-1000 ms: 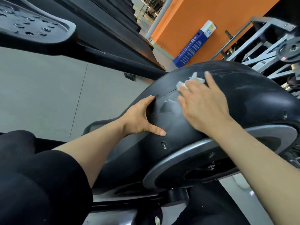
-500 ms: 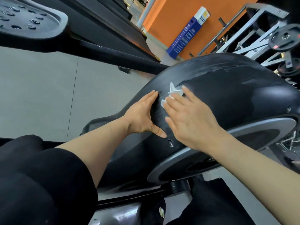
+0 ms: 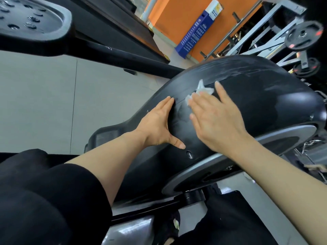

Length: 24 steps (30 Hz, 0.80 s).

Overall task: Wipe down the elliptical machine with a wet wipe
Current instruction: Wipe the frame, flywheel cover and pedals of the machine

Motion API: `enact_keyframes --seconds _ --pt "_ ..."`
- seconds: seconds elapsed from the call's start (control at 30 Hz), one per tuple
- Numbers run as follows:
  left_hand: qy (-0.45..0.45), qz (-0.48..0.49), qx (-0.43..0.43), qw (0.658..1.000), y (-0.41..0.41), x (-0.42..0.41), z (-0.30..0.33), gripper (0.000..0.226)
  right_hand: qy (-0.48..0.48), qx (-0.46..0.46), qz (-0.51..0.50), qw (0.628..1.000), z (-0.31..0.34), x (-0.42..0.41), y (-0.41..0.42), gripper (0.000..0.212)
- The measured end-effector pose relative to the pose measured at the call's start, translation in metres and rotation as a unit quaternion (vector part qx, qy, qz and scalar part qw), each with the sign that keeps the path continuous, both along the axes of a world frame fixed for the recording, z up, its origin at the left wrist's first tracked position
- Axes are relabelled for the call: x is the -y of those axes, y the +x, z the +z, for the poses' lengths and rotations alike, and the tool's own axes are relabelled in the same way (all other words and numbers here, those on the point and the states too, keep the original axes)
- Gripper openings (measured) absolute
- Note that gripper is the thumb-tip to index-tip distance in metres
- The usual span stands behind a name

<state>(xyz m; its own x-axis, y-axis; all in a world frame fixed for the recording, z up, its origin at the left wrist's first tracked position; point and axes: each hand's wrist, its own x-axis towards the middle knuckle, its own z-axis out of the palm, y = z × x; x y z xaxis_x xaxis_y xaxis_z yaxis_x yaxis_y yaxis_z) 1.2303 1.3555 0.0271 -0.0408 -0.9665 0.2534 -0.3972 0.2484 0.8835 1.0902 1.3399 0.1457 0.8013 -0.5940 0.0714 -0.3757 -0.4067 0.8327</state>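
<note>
Grip state: your right hand [image 3: 217,119], fingers straight, presses the wet wipe [image 3: 201,91] flat against the black flywheel housing [image 3: 265,106]. Your left hand [image 3: 159,126], fingers extended and thumb spread, braces the housing beside it. Grey floor [image 3: 44,103] and an orange wall [image 3: 178,16] lie beyond.

I see the elliptical's flywheel housing [image 3: 256,106] in glossy black, streaked with pale grey wipe marks along its far top. A silver-grey disc rim [image 3: 230,167] runs under it on the near right. The wet wipe [image 3: 203,90] is white. Far left, the pedal [image 3: 31,20] is black, edged in grey and dotted with dark studs. The floor [image 3: 44,103] is plain light grey. Far off I note an orange wall [image 3: 177,16], a blue sign [image 3: 194,32] with a white and yellow top, and black weight plates [image 3: 302,36] with red marks. The sleeve [image 3: 44,200] is black.
</note>
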Motion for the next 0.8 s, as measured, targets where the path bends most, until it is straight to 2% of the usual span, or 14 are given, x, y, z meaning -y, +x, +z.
enact_keyframes --seconds 0.1,0.17,0.23,0.37,0.43,0.5,0.57,0.63,0.73,0.8 --pt "-0.001 0.0 -0.013 1.0 0.0 0.001 -0.002 0.142 0.008 -0.007 -0.002 1.0 -0.012 0.0 0.009 0.059" --pt "-0.008 -0.001 -0.017 1.0 -0.001 0.0 -0.002 0.141 0.044 -0.039 0.026 0.998 -0.022 -0.009 -0.001 0.056" --pt "-0.011 -0.005 -0.019 1.0 -0.001 -0.001 -0.003 0.14 0.037 -0.05 0.039 0.997 -0.014 -0.007 -0.01 0.051" --pt "0.007 -0.012 -0.021 1.0 0.002 0.0 -0.006 0.141 -0.023 0.055 -0.037 0.998 0.018 0.017 0.004 0.056" --pt "0.019 -0.012 -0.023 0.999 0.002 0.001 -0.008 0.142 -0.029 0.023 -0.027 0.999 0.007 0.007 0.004 0.057" --pt "0.018 -0.012 -0.014 1.0 0.002 0.002 -0.008 0.143 0.017 -0.029 0.012 0.999 -0.013 -0.015 -0.011 0.052" --pt "0.018 -0.009 -0.011 1.0 0.001 0.001 -0.005 0.143 0.045 -0.04 0.04 0.997 -0.013 -0.032 -0.031 0.048" --pt "0.024 -0.001 -0.019 1.0 -0.001 0.0 0.0 0.145 -0.008 0.007 0.021 1.0 0.006 -0.029 -0.049 0.045" --pt "0.014 0.007 -0.035 0.999 -0.004 -0.002 0.006 0.141 -0.08 0.13 -0.051 0.987 0.022 -0.028 -0.057 0.046" --pt "-0.007 0.009 -0.043 0.999 -0.005 -0.002 0.012 0.139 -0.057 0.111 -0.023 0.992 0.004 -0.035 -0.053 0.049"
